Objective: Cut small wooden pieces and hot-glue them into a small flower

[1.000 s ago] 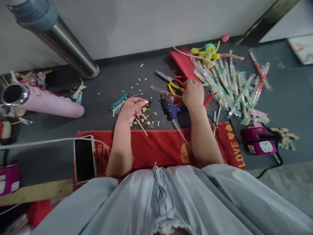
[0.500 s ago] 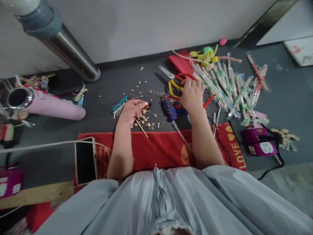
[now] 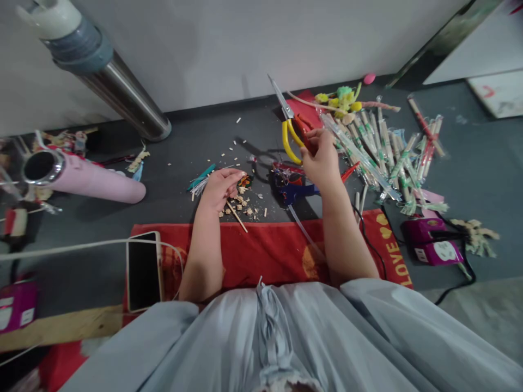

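Head view: my right hand (image 3: pixel 322 160) has its fingers clamped on the yellow-handled scissors (image 3: pixel 291 136), held above the floor (image 3: pixel 196 136). My left hand (image 3: pixel 218 188) pinches a wooden stick (image 3: pixel 239 216) over wood chips (image 3: pixel 247 202). The pink tube (image 3: pixel 98 182) lies open-mouthed, its contents hidden.

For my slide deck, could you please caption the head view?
The right hand holds yellow-handled scissors, blades up; the left hand grips a wooden stick over wood chips.

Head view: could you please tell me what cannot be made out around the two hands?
Head view:
- Yellow-handled metal scissors: handle loops partly covered by the right hand.
- Thin wooden stick: far end under the left hand, grip hidden.
- Blue plastic glue gun: partly behind right wrist.
- Small dark piece at left fingertips: too small.
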